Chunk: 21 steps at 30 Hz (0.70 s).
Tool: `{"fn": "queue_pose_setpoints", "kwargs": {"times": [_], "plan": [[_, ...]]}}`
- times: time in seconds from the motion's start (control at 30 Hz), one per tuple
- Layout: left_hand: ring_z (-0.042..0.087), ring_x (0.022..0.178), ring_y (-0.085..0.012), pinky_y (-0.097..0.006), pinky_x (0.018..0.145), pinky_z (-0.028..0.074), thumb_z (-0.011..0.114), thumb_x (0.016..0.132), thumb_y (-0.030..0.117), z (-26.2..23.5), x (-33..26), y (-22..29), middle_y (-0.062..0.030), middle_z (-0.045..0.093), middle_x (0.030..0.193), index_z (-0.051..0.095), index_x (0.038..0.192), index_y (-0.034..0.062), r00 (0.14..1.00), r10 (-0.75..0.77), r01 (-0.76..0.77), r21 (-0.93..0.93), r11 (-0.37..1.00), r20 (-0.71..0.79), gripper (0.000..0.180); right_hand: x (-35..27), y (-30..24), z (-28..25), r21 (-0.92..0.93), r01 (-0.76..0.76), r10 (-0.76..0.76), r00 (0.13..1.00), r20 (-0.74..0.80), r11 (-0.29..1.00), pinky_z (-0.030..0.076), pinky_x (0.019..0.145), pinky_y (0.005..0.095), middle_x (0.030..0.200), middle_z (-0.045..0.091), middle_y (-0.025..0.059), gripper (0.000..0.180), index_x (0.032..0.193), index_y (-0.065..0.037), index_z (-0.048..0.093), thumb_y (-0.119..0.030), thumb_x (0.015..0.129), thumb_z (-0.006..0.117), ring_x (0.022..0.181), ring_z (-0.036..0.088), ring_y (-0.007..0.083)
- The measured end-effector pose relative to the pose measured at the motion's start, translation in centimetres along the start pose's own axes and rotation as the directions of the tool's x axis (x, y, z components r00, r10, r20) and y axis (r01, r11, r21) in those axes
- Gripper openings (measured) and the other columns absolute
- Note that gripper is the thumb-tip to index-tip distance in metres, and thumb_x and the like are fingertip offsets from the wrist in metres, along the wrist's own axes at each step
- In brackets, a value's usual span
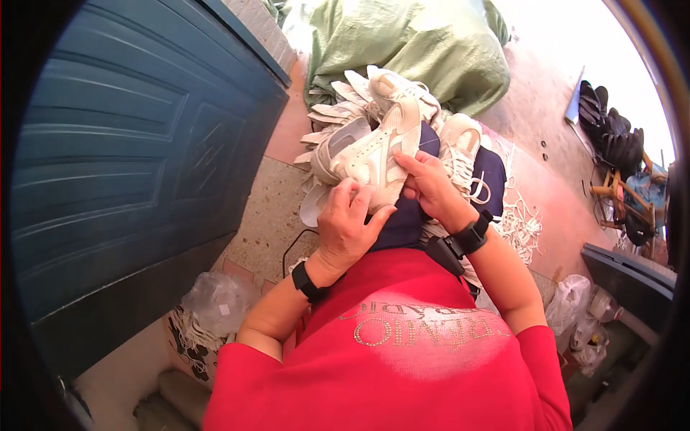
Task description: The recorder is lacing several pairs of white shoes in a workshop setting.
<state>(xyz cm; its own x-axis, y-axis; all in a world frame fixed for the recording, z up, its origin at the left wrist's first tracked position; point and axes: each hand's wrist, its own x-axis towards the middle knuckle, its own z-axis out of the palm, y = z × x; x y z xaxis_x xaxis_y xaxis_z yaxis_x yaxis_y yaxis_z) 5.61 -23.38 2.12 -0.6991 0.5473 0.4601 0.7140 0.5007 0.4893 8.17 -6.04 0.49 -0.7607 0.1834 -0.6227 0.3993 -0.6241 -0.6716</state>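
A cream and white shoe upper [384, 142] lies tilted across my lap, with mesh and pale overlay panels. On its right edge my right hand [433, 188] pinches the material between thumb and fingers. My left hand [345, 224] is at the near-left edge, its fingers bent together against the upper; whether they hold a lace or another small piece is too small to make out. Just beyond lies another laced white shoe upper [410, 92]. Beside my right hand a further laced upper [460, 147] rests on my dark-blue trouser leg.
Several stacked white uppers [338, 118] lie beyond my left hand, before a large green sack [413, 47]. Loose white laces [521, 228] pile at the right. A blue door [136, 158] stands close on the left. Wooden furniture [618, 201] is at far right.
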Motion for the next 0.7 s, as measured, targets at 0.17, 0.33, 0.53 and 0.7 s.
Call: {"fn": "queue_pose_setpoints", "kwargs": {"times": [0.17, 0.33, 0.53, 0.7], "plan": [[0.054, 0.078, -0.0124, -0.027, 0.069, 0.045, 0.047, 0.09, 0.022, 1.8, 2.6, -8.0, -0.0051, 0.058, 0.085, 0.055, 0.099, -0.0012, 0.73, -0.629, 0.627, -0.629, 0.46, 0.267, 0.026, -0.5, 0.9, 0.0, -0.109, 0.08, -0.08, 0.997, 0.006, 0.991, 0.032, 0.038, 0.018, 0.06, 0.049, -0.0045, 0.013, 0.081, -0.006, 0.056, -0.019, 0.085, 0.057, 0.044, 0.037, 0.0021], [0.054, 0.082, -0.0111, -0.024, 0.075, 0.043, 0.051, 0.089, 0.024, 11.4, -0.6, -15.2, -0.0025, 0.06, 0.091, 0.056, 0.104, 0.0006, 0.544, -0.407, 0.824, -0.559, 0.094, 0.734, 0.029, -2.1, 0.4, -0.3, -0.081, 0.005, -0.004, 1.0, 0.009, 0.997, 0.034, 0.038, 0.0185, 0.063, 0.049, -0.0041, 0.017, 0.085, -0.004, 0.055, -0.02, 0.085, 0.058, 0.044, 0.036, 0.0021], [0.054, 0.074, -0.009, -0.024, 0.067, 0.044, 0.055, 0.084, 0.016, 8.4, 1.4, -16.4, -0.0025, 0.062, 0.083, 0.059, 0.1, -0.0004, 0.529, -0.432, 0.767, -0.193, 0.612, 0.73, 0.023, -3.0, 0.0, -1.4, -0.009, 0.022, -0.022, 0.998, 0.054, 1.0, 0.032, 0.038, 0.019, 0.062, 0.047, -0.005, 0.017, 0.088, -0.004, 0.053, -0.02, 0.086, 0.057, 0.044, 0.034, 0.0017], [0.047, 0.058, -0.0027, -0.019, 0.052, 0.038, 0.057, 0.084, 0.015, -0.7, 9.4, -7.8, 0.0002, 0.055, 0.068, 0.058, 0.088, 0.0021, 0.763, -0.237, 0.484, -0.289, 0.826, 0.601, 0.013, -7.6, -1.3, -8.6, 0.095, 0.077, -0.073, 0.996, -0.046, 0.992, 0.027, 0.036, 0.0176, 0.062, 0.048, -0.0051, 0.014, 0.09, -0.005, 0.052, -0.018, 0.089, 0.053, 0.041, 0.03, 0.0008]]}}
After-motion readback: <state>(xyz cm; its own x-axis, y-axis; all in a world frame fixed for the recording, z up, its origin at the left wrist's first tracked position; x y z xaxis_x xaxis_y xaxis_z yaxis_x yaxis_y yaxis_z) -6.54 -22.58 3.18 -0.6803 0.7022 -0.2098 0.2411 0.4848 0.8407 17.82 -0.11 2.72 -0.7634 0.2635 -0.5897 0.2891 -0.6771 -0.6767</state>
